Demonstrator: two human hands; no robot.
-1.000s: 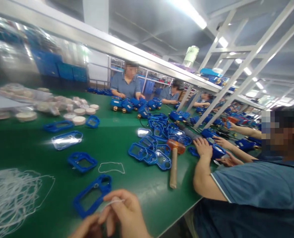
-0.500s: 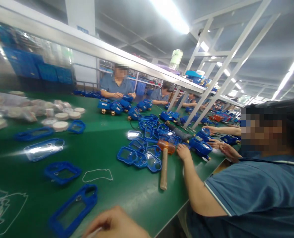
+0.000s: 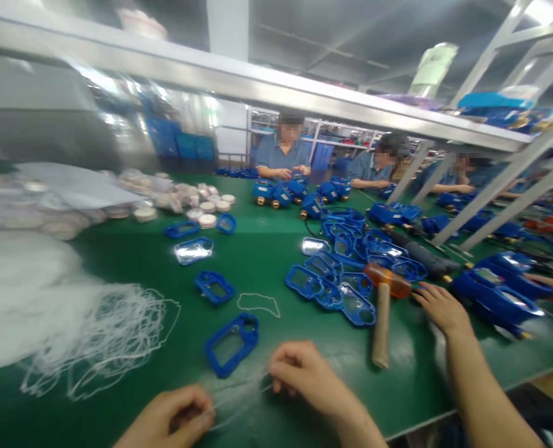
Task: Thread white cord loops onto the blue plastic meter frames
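Observation:
A thin white sealing ring (image 3: pixel 239 393) is stretched between my two hands low in the view, its strands blurred. My left hand (image 3: pixel 171 415) pinches one end, and my right hand (image 3: pixel 302 376) grips the other with curled fingers. Just beyond them lies a blue frame-shaped cover (image 3: pixel 252 339) with a window opening. Farther off is another blue cover (image 3: pixel 203 291), and a single white ring (image 3: pixel 257 295) rests on the green table (image 3: pixel 155 348) to its right. A tangled heap of white rings (image 3: pixel 112 330) spreads to the left.
Blue covers (image 3: pixel 320 292) are piled centre-right beside a mallet (image 3: pixel 382 323). A co-worker's hand (image 3: pixel 437 305) rests near the mallet head, with blue meter housings (image 3: pixel 495 292) beyond. White round parts (image 3: pixel 207 221) sit at the back left. A shelf beam (image 3: pixel 276 78) crosses above; other people work opposite.
The view has swung left and now shows more of the ring heap. Both my hands are now visible, with the white ring drawn out between them; earlier only one hand showed at the bottom edge.

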